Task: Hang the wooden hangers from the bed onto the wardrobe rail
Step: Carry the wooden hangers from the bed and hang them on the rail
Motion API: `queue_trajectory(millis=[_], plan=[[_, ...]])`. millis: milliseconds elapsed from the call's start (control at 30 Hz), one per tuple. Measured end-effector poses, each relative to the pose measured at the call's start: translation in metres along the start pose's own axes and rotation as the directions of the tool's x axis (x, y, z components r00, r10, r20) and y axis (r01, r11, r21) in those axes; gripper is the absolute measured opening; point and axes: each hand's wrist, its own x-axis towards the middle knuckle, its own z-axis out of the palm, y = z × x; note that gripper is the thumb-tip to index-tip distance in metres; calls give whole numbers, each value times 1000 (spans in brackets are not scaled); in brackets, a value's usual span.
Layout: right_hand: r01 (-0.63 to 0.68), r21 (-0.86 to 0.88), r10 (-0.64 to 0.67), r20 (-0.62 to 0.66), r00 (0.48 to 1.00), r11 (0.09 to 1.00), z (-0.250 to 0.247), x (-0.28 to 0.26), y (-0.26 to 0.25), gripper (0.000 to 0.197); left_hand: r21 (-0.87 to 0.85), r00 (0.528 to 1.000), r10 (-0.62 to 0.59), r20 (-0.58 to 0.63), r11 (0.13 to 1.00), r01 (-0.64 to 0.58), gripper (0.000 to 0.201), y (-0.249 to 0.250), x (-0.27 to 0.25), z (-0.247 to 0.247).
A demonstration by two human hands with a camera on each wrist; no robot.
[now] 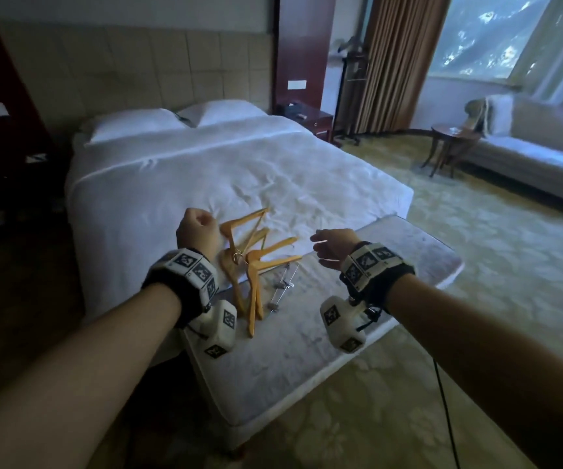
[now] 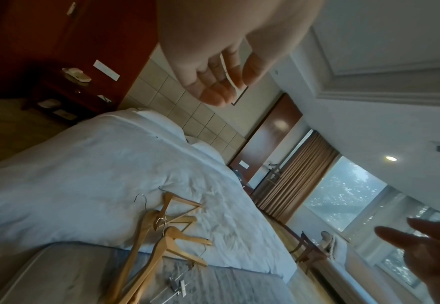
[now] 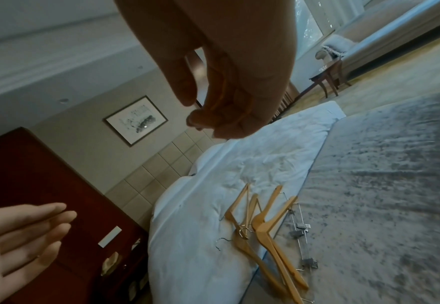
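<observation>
Head view: the wooden hangers (image 1: 251, 262) lie in a loose pile at frame centre, partly on the white bed (image 1: 205, 170) and partly on the grey bench (image 1: 307, 350) at its foot. None has been lifted, and no wardrobe rail is in sight, so the task looks barely begun. The left hand (image 1: 196, 230) hangs just above the pile's left edge, the right hand (image 1: 332, 248) to its right; both hold nothing.

Left wrist view: the left hand's fingers (image 2: 213, 92), at upper centre, are relaxed and empty, with the hangers well below at lower centre.

Right wrist view: the right hand's fingers (image 3: 221, 115) curl loosely round nothing, and the pile sits at lower right, untouched. Every hanger is left to carry.
</observation>
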Motion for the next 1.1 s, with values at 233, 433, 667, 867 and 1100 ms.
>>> queue_trajectory(millis=[233,433,667,867,1100], plan=[[-133,-111,147,123,981,985,25,183,17,30,101,978,-193,-86,974,201,25,-62,89,92],[-187,-269,241,183,953,945,56,312,47,32,120,907,-404,-121,901,417,21,-126,126,150],[-222,-353,303,191,934,909,108,410,110,21,115,815,-567,-119,808,579,23,-208,154,198],[210,-747,37,299,954,631,152,484,153,32,77,774,-628,-80,771,633,10,-284,178,245],[491,-857,-11,496,868,158,194,550,180,60,8,713,-700,-44,714,700,22,-343,195,268]])
